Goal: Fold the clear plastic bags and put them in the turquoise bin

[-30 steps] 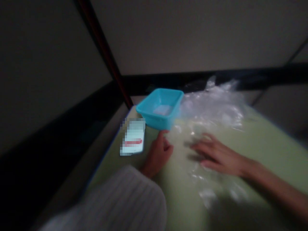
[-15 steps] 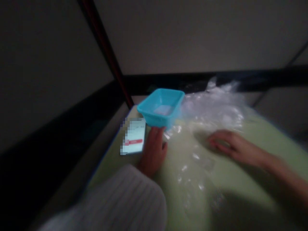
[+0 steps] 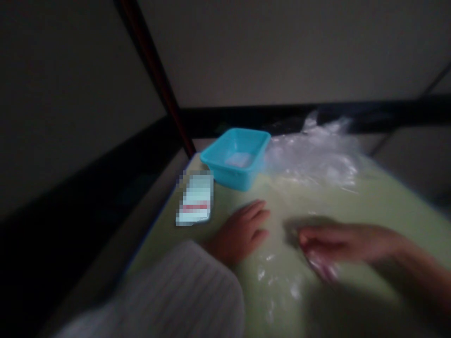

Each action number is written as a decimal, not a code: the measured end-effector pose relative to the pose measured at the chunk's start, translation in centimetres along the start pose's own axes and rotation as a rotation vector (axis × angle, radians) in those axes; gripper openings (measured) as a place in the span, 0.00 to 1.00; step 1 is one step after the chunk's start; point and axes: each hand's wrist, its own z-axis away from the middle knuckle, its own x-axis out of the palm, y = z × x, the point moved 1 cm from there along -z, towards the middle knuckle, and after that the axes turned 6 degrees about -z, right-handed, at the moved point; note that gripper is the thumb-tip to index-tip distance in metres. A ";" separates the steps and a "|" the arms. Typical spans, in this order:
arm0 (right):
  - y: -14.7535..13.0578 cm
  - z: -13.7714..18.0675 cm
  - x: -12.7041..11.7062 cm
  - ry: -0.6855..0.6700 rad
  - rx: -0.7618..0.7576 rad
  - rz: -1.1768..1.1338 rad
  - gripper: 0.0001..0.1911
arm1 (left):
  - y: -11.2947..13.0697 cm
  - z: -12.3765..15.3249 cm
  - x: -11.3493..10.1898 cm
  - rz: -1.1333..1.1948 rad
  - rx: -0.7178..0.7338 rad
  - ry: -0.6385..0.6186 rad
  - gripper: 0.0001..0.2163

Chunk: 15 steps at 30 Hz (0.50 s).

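My left hand point(image 3: 243, 232) lies low over the table, its fingers stretched toward the right, with nothing in them. My right hand point(image 3: 341, 241) has its thumb and fingers pinched together on a clear plastic bag point(image 3: 322, 267), part of which bunches up glossy beneath the fingers. More thin clear plastic point(image 3: 278, 286) spreads flat across the table between and below the hands; its outline is hard to make out. Beyond my left hand stands a turquoise plastic basin point(image 3: 230, 177) with something pale on its bottom.
A phone point(image 3: 195, 195) with a lit, partly pixelated screen lies left of the basin. A crumpled heap of clear plastic point(image 3: 313, 157) sits at the back right. Underneath is a yellow-green table point(image 3: 380, 202), with a wall point(image 3: 282, 56) behind it.
My left hand has pulled back from the basin's front and turned rightward. My right hand has come nearer and closed on the plastic bag, bunching part of it.
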 end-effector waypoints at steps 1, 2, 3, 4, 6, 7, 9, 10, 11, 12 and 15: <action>0.0 0.5 0.1 -0.062 0.060 -0.038 0.13 | 0.0 0.0 0.0 -0.005 0.012 0.003 0.19; 0.0 1.0 0.2 -0.117 0.118 -0.066 0.14 | -0.1 0.0 -0.1 -0.010 0.020 0.006 0.19; -0.1 1.3 0.3 -0.168 0.161 -0.082 0.15 | -0.1 0.0 -0.1 -0.015 0.024 0.008 0.19; -0.3 1.6 0.2 -0.203 0.183 -0.089 0.15 | -0.1 0.1 -0.2 -0.019 0.030 0.011 0.18; -0.7 1.5 0.1 -0.180 0.128 -0.086 0.14 | 0.0 0.1 -0.3 -0.023 0.035 0.018 0.18; -0.9 1.1 -0.1 -0.089 0.045 -0.063 0.13 | 0.1 0.0 -0.3 -0.022 0.027 0.031 0.17; -1.1 -0.2 -0.4 0.247 -0.176 0.055 0.11 | 0.3 -0.2 -0.2 -0.009 -0.015 0.078 0.17; -0.9 -1.0 -0.6 0.483 -0.280 0.159 0.12 | 0.5 -0.3 -0.1 -0.002 -0.041 0.103 0.17; -0.6 -1.9 -0.7 0.672 -0.344 0.267 0.13 | 0.6 -0.5 0.1 0.002 -0.059 0.123 0.17; -0.2 -2.8 -0.6 0.770 -0.354 0.385 0.16 | 0.7 -0.7 0.3 -0.001 -0.066 0.133 0.18; 1.7 -5.1 -0.2 0.790 -0.355 0.749 0.26 | 0.9 -1.1 1.1 -0.047 -0.030 0.096 0.23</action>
